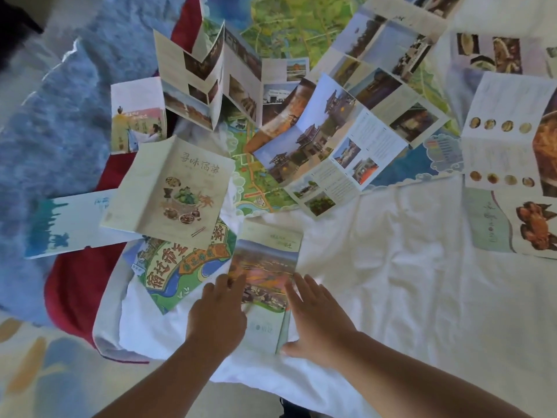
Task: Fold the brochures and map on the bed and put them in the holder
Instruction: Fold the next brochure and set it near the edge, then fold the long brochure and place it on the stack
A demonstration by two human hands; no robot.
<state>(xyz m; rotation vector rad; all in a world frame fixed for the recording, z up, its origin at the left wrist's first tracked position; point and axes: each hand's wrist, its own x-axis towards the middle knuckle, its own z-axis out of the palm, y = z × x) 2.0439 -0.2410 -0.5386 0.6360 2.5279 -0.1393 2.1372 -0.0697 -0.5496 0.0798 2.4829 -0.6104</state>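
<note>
Both hands lie flat on a folded brochure (pixel 265 285) near the front edge of the bed (pixel 422 267). The left hand (pixel 217 315) presses on its left edge with fingers together and held close, gripping nothing. The right hand (pixel 316 321) lies along the right edge with fingers spread wide and the thumb at the lower corner, also gripping nothing. The brochure's cover shows a landscape photo; its small print is too blurred to read.

To the right of the hands the white sheet is bare and wrinkled, the widest open room on the bed. To the left, a folded green map-style leaflet (pixel 180 263) with large Chinese characters sits just beside the brochure, partly under a cream food booklet (pixel 168 191), whose title is Chinese writing I cannot make out. A pale blue leaflet (pixel 66 224) overhangs the bed's left edge, above a red cloth (pixel 75 291) and a blue fuzzy rug (pixel 60 101).

Farther back, the large map (pixel 301 28) lies spread open, with several unfolded photo brochures (pixel 325 143) on it, one zigzag brochure (pixel 211 79) standing up. Food leaflets (pixel 506 164) crowd the right edge.
</note>
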